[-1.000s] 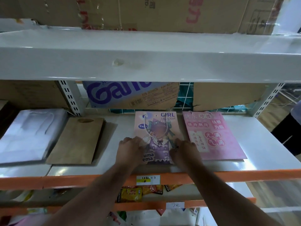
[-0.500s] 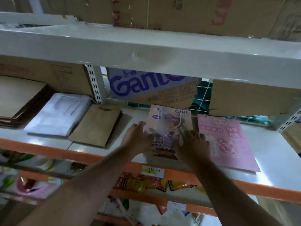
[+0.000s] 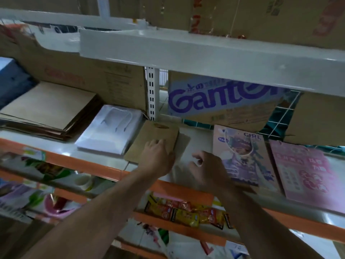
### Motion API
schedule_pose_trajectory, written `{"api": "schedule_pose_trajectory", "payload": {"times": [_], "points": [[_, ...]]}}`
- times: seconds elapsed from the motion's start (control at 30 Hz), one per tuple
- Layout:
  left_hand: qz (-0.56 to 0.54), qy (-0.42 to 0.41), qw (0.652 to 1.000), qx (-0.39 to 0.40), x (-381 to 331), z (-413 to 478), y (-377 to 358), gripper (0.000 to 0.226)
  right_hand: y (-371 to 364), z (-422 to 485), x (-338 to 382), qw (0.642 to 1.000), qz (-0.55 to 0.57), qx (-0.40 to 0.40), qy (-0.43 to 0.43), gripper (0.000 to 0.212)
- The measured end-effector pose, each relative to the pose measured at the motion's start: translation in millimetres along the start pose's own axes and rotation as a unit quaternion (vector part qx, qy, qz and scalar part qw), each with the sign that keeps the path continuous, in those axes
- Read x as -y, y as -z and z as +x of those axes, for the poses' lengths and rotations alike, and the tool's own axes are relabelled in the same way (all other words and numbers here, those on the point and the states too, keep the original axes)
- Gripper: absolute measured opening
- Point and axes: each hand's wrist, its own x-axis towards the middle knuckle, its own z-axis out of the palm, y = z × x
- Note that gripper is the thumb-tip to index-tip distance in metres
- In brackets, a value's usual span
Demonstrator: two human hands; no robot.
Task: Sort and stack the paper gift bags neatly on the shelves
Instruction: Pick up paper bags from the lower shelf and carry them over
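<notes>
Head view: five lots of paper gift bags lie flat on one shelf [image 3: 198,136]. From the left I count 1 thick stack of big brown bags [image 3: 48,107], 1 stack of white bags [image 3: 110,131], 1 small brown bag [image 3: 157,130] that may have a second under it (grey edge showing, can't confirm), 1 cartoon bag [image 3: 244,156] marked GIRL, and 1 pink bag [image 3: 306,169]. The cartoon and pink bags are just beside each other. The small brown bag is well apart from the cartoon bag, with bare shelf between.

Both hands are in frame. My read on the left hand [image 3: 158,156]: it rests on the near right corner of the small brown bag with its fingers bent. Can't tell whether it pinches the edge or only presses. The right hand [image 3: 207,169] is over the bare shelf, just left of the cartoon bag. Its fingers are curled in, thumb tip against forefinger, nothing seen in them.

Versus 0.5 s ago: both hands were on the cartoon bag. The left has since gone over to the small brown bag and the right has come off to the left. The cartoon bag is flat in the same spot. The camera has swung left, so the big brown stack shows more fully.
</notes>
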Motion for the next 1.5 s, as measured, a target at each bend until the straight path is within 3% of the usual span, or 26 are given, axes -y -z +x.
{"api": "schedule_pose_trajectory", "payload": {"times": [0.1, 0.3, 0.53, 0.67, 0.77, 0.87, 0.97, 1.1, 1.2, 1.3, 1.4, 1.5], "points": [[0.004, -0.005, 1.0, 0.01, 36.9, 15.1, 20.4, 0.05, -28.7, 14.9, 34.6, 0.993, 0.101, 0.006, -0.068, 0.038], [-0.018, 0.002, 0.998, 0.057, 85.7, 44.4, 25.4, 0.037, -65.8, 42.9, 69.9, 0.957, 0.211, -0.023, -0.2, 0.045], [0.022, -0.034, 0.995, 0.088, 93.3, 57.6, 10.9, 0.023, -71.5, 49.0, 70.1, 0.929, 0.231, -0.061, -0.283, 0.034], [-0.031, -0.027, 0.995, 0.096, 87.8, 58.2, 15.1, 0.013, -67.3, 48.4, 61.7, 0.92, 0.231, -0.052, -0.312, 0.009], [-0.083, -0.008, 0.992, 0.099, 87.6, 58.2, 22.6, 0.015, -66.7, 51.5, 59.4, 0.909, 0.255, -0.008, -0.33, 0.006], [-0.135, 0.011, 0.984, 0.112, 88.3, 57.6, 27.6, 0.011, -65.5, 58.1, 55.4, 0.903, 0.275, 0.047, -0.327, 0.029], [-0.199, 0.056, 0.972, 0.11, 88.0, 53.7, 28.4, 0.01, -63.1, 59.9, 56.2, 0.899, 0.313, 0.051, -0.301, 0.031], [-0.319, 0.103, 0.94, 0.069, 81.5, 49.0, 31.1, 0.031, -56.1, 58.7, 60.5, 0.924, 0.323, -0.019, -0.205, 0.03], [-0.353, 0.056, 0.934, 0.009, 74.5, 49.0, 33.2, 0.041, -47.1, 57.5, 64.6, 0.942, 0.294, -0.071, -0.145, 0.031], [-0.337, 0.011, 0.941, 0.015, 73.7, 45.0, 28.7, 0.04, -48.6, 52.8, 58.8, 0.952, 0.264, -0.069, -0.138, 0.023], [-0.302, 0.017, 0.951, 0.064, 78.4, 38.5, 19.4, 0.051, -58.9, 42.7, 49.8, 0.96, 0.219, -0.021, -0.173, 0.037], [-0.27, 0.012, 0.961, 0.061, 82.3, 38.2, 12.8, 0.056, -61.3, 38.4, 44.6, 0.962, 0.208, -0.027, -0.176, 0.037]]}}
